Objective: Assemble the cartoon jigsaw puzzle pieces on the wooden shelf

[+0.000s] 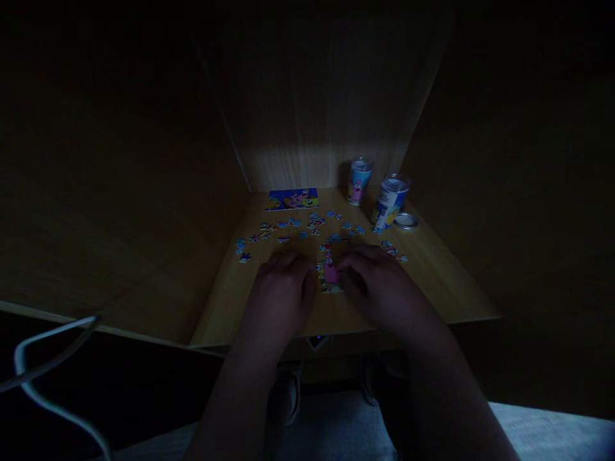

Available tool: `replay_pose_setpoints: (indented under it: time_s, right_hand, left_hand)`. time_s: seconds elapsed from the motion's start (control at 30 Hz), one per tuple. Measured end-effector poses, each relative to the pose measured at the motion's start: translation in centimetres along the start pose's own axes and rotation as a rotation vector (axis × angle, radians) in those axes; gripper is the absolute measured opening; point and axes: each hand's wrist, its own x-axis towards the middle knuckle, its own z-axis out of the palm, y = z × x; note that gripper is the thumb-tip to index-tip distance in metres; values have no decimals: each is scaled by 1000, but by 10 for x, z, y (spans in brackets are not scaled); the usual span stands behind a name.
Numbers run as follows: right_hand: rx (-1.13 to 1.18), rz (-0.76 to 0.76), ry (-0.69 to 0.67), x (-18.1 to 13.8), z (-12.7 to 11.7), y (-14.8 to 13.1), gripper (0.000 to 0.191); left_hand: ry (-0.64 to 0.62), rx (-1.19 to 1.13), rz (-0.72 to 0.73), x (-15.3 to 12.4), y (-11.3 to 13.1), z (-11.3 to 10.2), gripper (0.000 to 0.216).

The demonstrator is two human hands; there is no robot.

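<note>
- Partly joined puzzle [329, 272], with a pink figure: on the wooden surface [225, 314] near its near edge, between the two hands.
- Left hand [287, 282]: fingers curled, fingertips at the puzzle's left side; whether they grip a piece cannot be told.
- Right hand [377, 275]: fingers bent, fingertips at the puzzle's right side; its grip likewise cannot be told.
- Loose pieces [316, 221]: scattered in an arc, left to right, beyond the hands.
- Picture card [292, 199]: lying flat at the far left.
- Two printed containers, the farther [359, 184] and the nearer [390, 203]: upright at far right, a round lid [406, 221] beside the nearer.
</note>
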Motion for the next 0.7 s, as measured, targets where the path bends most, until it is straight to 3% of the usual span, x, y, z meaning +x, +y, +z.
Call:
replay_pose_setpoints:
  time_s: [0.7]
  right_hand:
    - [-2, 8, -4, 0, -2, -3, 14]
  left_hand:
    - [-1, -10, -2, 0, 2, -2, 16]
